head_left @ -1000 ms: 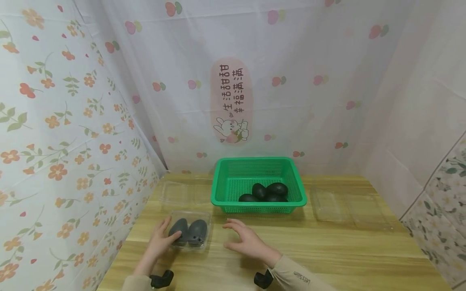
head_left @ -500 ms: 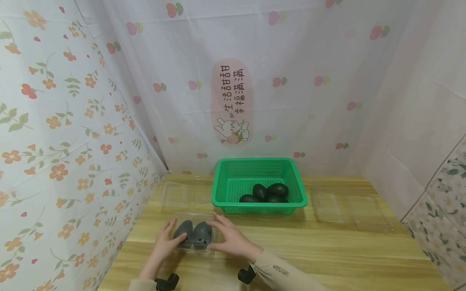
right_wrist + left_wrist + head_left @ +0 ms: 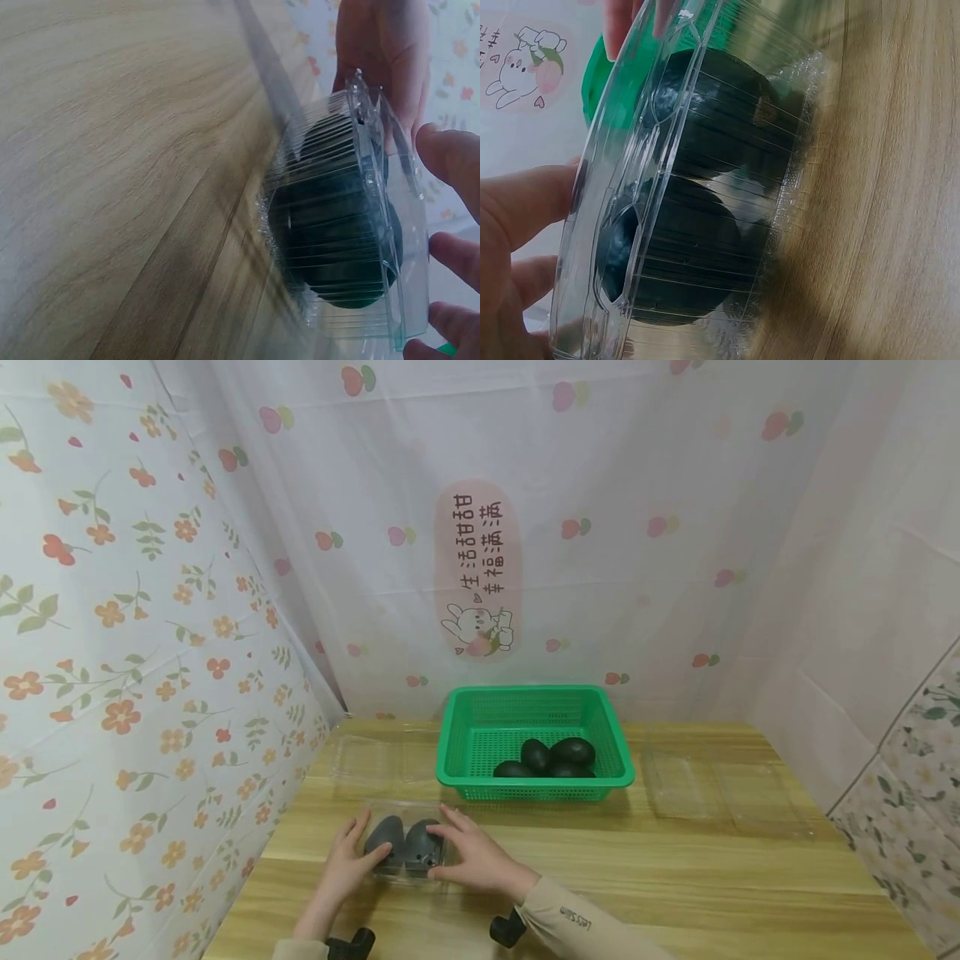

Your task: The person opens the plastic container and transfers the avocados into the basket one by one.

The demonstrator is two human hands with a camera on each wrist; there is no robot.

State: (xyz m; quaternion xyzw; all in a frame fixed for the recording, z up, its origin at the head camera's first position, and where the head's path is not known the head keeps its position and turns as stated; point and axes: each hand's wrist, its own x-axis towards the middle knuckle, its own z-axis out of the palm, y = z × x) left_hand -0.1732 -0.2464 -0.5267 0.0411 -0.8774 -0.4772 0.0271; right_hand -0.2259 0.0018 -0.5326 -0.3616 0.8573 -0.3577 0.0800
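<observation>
A clear plastic clamshell box (image 3: 406,880) sits on the table with its lid over two dark, egg-shaped avocados, the left one (image 3: 384,837) beside the right one (image 3: 420,850). My left hand (image 3: 341,866) holds the box's left side, thumb over the lid. From the right, my right hand (image 3: 480,863) grips the opposite edge, fingers at the far corner and thumb at the near one. Ribbed walls of the box (image 3: 769,247) show both avocados (image 3: 712,112) in the left wrist view. The right wrist view has fingertips (image 3: 448,247) against the lid.
Behind the box stands a green basket (image 3: 535,782) with several dark avocados (image 3: 572,751). Clear plastic boxes lie open on the wooden table (image 3: 637,885), one at the back left (image 3: 366,762) and another at the right (image 3: 757,793). Patterned curtains enclose the back and sides.
My right hand has come left from beside the box onto its right edge. The box, with my left hand on it, has shifted slightly right and nearer.
</observation>
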